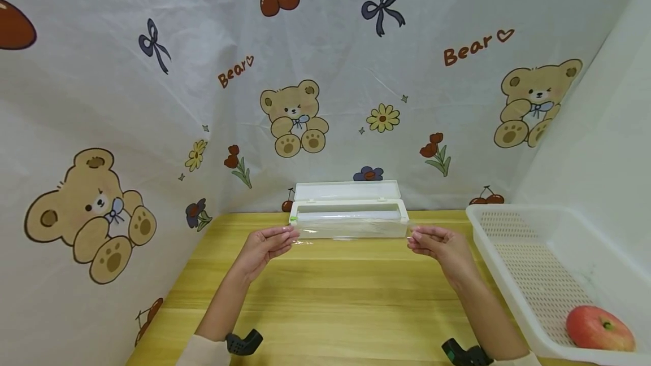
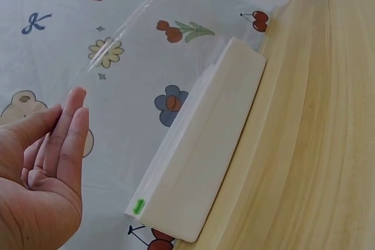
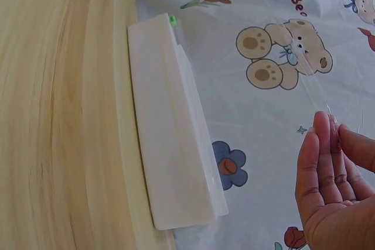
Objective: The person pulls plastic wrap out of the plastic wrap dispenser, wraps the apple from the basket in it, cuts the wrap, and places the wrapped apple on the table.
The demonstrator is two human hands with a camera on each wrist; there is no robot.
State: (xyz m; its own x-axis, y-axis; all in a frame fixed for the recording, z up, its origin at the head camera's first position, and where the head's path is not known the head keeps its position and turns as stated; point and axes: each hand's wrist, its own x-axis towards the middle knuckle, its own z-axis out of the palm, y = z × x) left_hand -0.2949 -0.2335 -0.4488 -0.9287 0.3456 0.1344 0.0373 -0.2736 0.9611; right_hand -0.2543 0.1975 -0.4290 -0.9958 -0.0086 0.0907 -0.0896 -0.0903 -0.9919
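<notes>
A sheet of clear plastic wrap (image 1: pixel 351 229) stretches between my two hands in front of a white dispenser box (image 1: pixel 351 202). The box stands at the back of the wooden table with its lid raised, and a pale roll shows inside. My left hand (image 1: pixel 269 247) pinches the left corner of the wrap between thumb and fingers. On the other side, my right hand (image 1: pixel 439 247) pinches the right corner. In the left wrist view the film (image 2: pixel 126 24) runs up and away from the fingertips. A small green piece (image 2: pixel 139 206) sits at the box's left end.
To the right stands a white plastic basket (image 1: pixel 529 275) with a perforated bottom. A red apple (image 1: pixel 600 329) lies in its near end. Cloth printed with bears (image 1: pixel 330 44) hangs behind the wooden table (image 1: pixel 351 298) and along its left side.
</notes>
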